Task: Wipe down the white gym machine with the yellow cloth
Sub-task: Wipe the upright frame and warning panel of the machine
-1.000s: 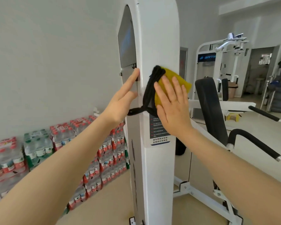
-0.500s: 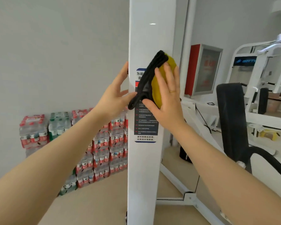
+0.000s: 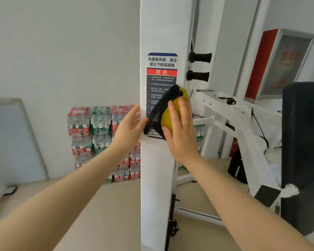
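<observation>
Right hand [image 3: 181,129], fingers spread flat, is pressing yellow cloth [image 3: 168,115] onto warning label [image 3: 161,84] mid-frame; left hand [image 3: 129,127], fingers relaxed, is steadying white gym machine [image 3: 158,178]. Risk: black strap [image 3: 163,107] snagging, label edge peeling.

yellow cloth [image 3: 168,118] bunched against white machine upright [image 3: 158,178]

A: Right hand [image 3: 181,131]?
B: Flat, fingers straight, pressing yellow cloth [image 3: 168,117] against white post [image 3: 158,178]. Cloth sits under the palm, over the lower part of the warning label [image 3: 161,77].
A: Black cord [image 3: 160,109]?
B: Runs just left of that hand, across the label.
A: Left hand [image 3: 129,125]?
B: Fingers straight, on the post's left edge, thumb touching the cord's lower end.
A: Beyond it?
B: Bottled-water packs [image 3: 91,127] stacked by the wall.
</observation>
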